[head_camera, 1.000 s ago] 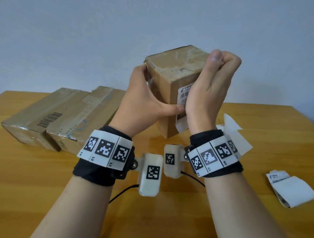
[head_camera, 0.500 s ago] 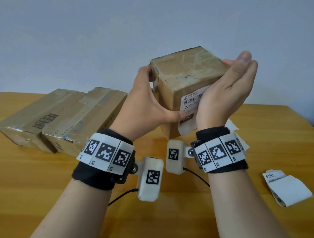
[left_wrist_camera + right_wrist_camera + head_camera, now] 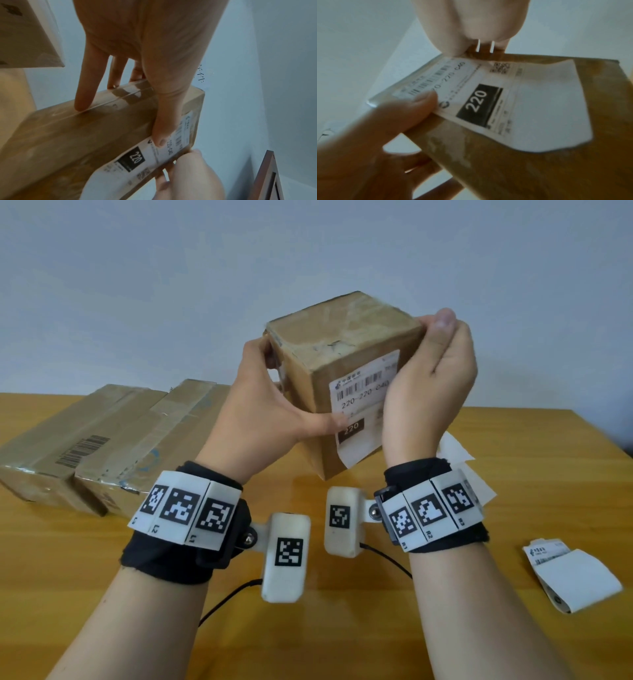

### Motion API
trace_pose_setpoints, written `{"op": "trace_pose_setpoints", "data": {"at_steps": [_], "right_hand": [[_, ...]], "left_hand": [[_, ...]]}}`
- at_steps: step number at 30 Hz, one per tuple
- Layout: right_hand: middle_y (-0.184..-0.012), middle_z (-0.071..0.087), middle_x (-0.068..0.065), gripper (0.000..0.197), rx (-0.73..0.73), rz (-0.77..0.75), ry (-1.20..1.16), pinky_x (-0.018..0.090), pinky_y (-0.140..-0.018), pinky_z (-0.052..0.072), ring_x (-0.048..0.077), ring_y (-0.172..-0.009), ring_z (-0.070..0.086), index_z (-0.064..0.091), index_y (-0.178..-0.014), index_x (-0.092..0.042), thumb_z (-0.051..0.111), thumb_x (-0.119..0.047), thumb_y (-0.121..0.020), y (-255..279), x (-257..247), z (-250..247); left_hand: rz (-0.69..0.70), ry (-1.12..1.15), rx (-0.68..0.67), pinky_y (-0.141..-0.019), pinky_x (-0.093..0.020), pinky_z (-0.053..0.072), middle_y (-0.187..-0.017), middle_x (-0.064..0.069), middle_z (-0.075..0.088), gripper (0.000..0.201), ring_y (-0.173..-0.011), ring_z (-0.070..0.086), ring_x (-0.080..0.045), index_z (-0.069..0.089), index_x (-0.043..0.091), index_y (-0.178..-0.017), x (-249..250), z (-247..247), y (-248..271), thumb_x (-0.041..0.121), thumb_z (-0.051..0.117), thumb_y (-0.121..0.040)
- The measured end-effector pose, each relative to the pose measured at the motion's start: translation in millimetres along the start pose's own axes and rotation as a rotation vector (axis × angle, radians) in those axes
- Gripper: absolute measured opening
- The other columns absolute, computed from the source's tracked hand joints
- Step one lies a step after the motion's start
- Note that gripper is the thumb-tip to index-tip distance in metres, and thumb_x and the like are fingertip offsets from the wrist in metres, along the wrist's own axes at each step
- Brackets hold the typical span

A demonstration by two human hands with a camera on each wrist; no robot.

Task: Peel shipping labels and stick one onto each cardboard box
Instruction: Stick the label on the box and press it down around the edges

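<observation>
While both hands lift a small cardboard box (image 3: 342, 344) above a wooden table (image 3: 342, 645), the left hand (image 3: 260, 412) grips its left side, thumb pressing the edge of a white shipping label (image 3: 363, 402) marked 220. The right hand (image 3: 431, 392) cups the box's right side, fingers curled around the far edge. The label's lower end hangs loose. Two longer cardboard boxes (image 3: 102, 440) lie at left; a label roll (image 3: 572, 573) lies at right.

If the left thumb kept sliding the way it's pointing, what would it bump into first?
Probably the right hand. The left hand's thumb lies on the white shipping label of the brown cardboard box, pointing across it toward that palm. Depth is hard to judge.
</observation>
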State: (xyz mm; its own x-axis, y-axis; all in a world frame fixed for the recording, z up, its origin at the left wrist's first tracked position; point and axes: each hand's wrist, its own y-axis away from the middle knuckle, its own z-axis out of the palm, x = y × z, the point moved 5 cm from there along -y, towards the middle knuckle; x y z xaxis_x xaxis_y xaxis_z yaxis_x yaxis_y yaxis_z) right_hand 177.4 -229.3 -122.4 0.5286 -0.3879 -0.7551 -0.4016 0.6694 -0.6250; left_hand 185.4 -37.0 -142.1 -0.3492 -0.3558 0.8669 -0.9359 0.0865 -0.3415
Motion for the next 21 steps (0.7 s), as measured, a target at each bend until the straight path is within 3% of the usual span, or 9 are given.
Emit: {"op": "trace_pose_setpoints", "data": {"at_steps": [3,6,9,11,13,14,17,19,21], "right_hand": [[-0.075,0.058,-0.015,0.033,-0.138,0.027,0.058,0.014,-0.064,0.041,-0.007,-0.067,0.053,0.064,-0.09,-0.018,0.038,-0.025,-0.109,3,-2,10],[-0.093,0.06,-0.01,0.033,-0.265,0.092,0.122,0.028,-0.079,0.049,0.005,-0.087,0.058,0.06,-0.091,-0.026,0.034,-0.04,-0.107,8,2,18],[-0.128,0.049,-0.001,0.046,-0.386,0.235,0.214,0.04,-0.094,0.048,0.026,-0.12,0.055,0.063,-0.118,-0.025,0.029,-0.054,-0.105,11,12,22],[-0.129,0.042,-0.001,0.045,-0.464,0.358,0.176,0.031,-0.093,0.052,0.023,-0.117,0.057,0.057,-0.119,-0.027,0.028,-0.059,-0.105,13,17,24],[-0.123,0.042,-0.002,0.041,-0.497,0.432,0.124,0.004,-0.069,0.049,0.003,-0.098,0.059,0.054,-0.117,-0.029,0.026,-0.058,-0.107,13,17,25],[-0.122,0.044,-0.002,0.04,-0.495,0.449,0.113,0.0,-0.057,0.042,-0.004,-0.089,0.056,0.053,-0.115,-0.029,0.025,-0.056,-0.108,13,16,25],[-0.117,0.046,-0.005,0.041,-0.446,0.393,0.124,0.009,-0.065,0.042,-0.004,-0.088,0.057,0.056,-0.104,-0.028,0.026,-0.055,-0.109,9,12,22],[-0.112,0.045,-0.01,0.044,-0.38,0.317,0.15,0.029,-0.085,0.052,0.012,-0.099,0.063,0.059,-0.094,-0.028,0.028,-0.058,-0.105,5,13,20],[-0.11,0.044,-0.013,0.046,-0.346,0.263,0.184,0.043,-0.094,0.052,0.027,-0.107,0.062,0.059,-0.091,-0.032,0.028,-0.066,-0.097,5,15,19]], "left_hand": [[-0.072,0.069,0.062,-0.091,-0.045,0.064,-0.133,0.022,0.051,0.112,-0.118,0.059,0.005,0.038,0.023,-0.147,-7,-3,0,0.035,0.104,-0.057],[-0.098,0.15,0.128,-0.091,-0.047,0.064,-0.133,0.015,0.053,0.115,-0.118,0.066,-0.004,0.032,0.025,-0.152,-10,-5,-1,0.027,0.103,-0.062],[-0.083,0.224,0.198,-0.088,-0.045,0.065,-0.128,0.005,0.056,0.13,-0.113,0.073,-0.012,0.008,0.038,-0.163,-8,-9,1,0.016,0.098,-0.071],[-0.056,0.283,0.213,-0.081,-0.042,0.067,-0.129,-0.003,0.058,0.132,-0.113,0.074,-0.019,0.001,0.046,-0.163,-5,-10,3,0.01,0.094,-0.076],[-0.033,0.325,0.184,-0.078,-0.044,0.067,-0.136,-0.008,0.058,0.119,-0.112,0.075,-0.021,0.012,0.045,-0.16,-3,-7,5,0.005,0.09,-0.079],[-0.031,0.332,0.167,-0.079,-0.046,0.067,-0.139,-0.008,0.058,0.109,-0.11,0.076,-0.021,0.021,0.041,-0.157,-2,-5,5,0.005,0.089,-0.08],[-0.097,0.357,0.158,-0.087,-0.048,0.066,-0.138,-0.002,0.061,0.089,-0.11,0.076,-0.019,0.035,0.03,-0.144,-6,-5,2,0.033,0.092,-0.076],[-0.161,0.312,0.16,-0.096,-0.046,0.062,-0.137,0.002,0.061,0.094,-0.116,0.073,-0.018,0.042,0.028,-0.137,-10,-7,0,0.063,0.088,-0.063],[-0.199,0.253,0.158,-0.099,-0.046,0.059,-0.13,0.002,0.067,0.091,-0.112,0.074,-0.015,0.046,0.027,-0.128,-13,-8,0,0.074,0.082,-0.059]]}}
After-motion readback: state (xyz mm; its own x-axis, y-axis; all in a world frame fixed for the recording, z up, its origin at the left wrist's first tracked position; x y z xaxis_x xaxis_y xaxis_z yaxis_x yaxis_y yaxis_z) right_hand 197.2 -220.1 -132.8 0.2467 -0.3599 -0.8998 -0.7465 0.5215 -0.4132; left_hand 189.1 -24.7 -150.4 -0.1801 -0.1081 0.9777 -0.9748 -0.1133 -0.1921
